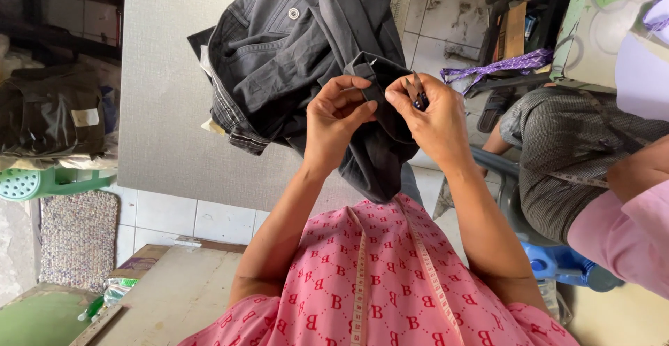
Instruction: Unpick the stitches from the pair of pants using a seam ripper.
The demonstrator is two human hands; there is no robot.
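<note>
grey table [164, 109]: broad flat top, upper left of the view; bears most of the garment.
dark grey trousers [293, 46]: lie bunched on the table, metal button showing near the waistband; one leg end hangs off the table edge in front of the person, its cuff folded and raised between both hands.
seated co-worker [557, 151]: far right, grey patterned garment over the lap, pink sleeve at the edge; apart from the hands at work.
dark folded cloth bundle [52, 112]: far left, well apart from the trousers.
woven mat [78, 238]: on the tiled floor, lower left.
green plastic item [31, 182]: beside the mat, below the bundle.
purple ribbon [502, 65]: upper right, beyond the right hand.
measuring tape [361, 283]: draped over the person's pink patterned front, two strands running down.
left hand [336, 119]: fingers closed, pinching the folded cuff from the left side.
right hand [433, 112]: fingers closed around a small thread snipper [417, 91], its tip touching the cuff edge; thumb and forefinger pressed on the tool just beside the left hand's fingertips.
</note>
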